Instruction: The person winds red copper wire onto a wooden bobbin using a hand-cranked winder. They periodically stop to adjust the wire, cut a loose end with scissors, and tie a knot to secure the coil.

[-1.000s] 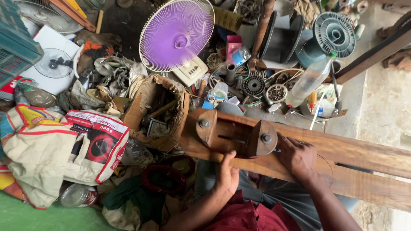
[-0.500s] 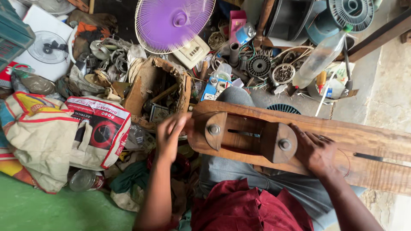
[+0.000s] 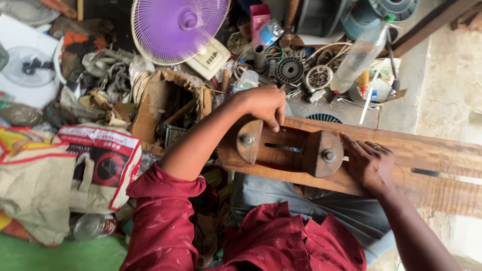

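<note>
A long wooden plank (image 3: pixel 427 165) lies across my lap, with a wooden frame of two upright blocks (image 3: pixel 281 150) bolted on its left end. My left hand (image 3: pixel 263 104) reaches over the far edge of the plank above the left block, fingers curled down, holding nothing that I can see. My right hand (image 3: pixel 369 163) rests flat on the plank just right of the right block, fingers spread. A ring shows on one finger.
A purple fan guard (image 3: pixel 178 27) lies at the top. Motor stators and coils (image 3: pixel 291 68), a clear plastic bottle (image 3: pixel 359 55) and a torn cardboard box (image 3: pixel 168 108) of parts crowd the floor beyond. A printed sack (image 3: pixel 98 163) lies at left.
My left hand rose from my lap on the near side of the plank and now reaches over its far edge. My right hand stayed on the plank. The view moved closer.
</note>
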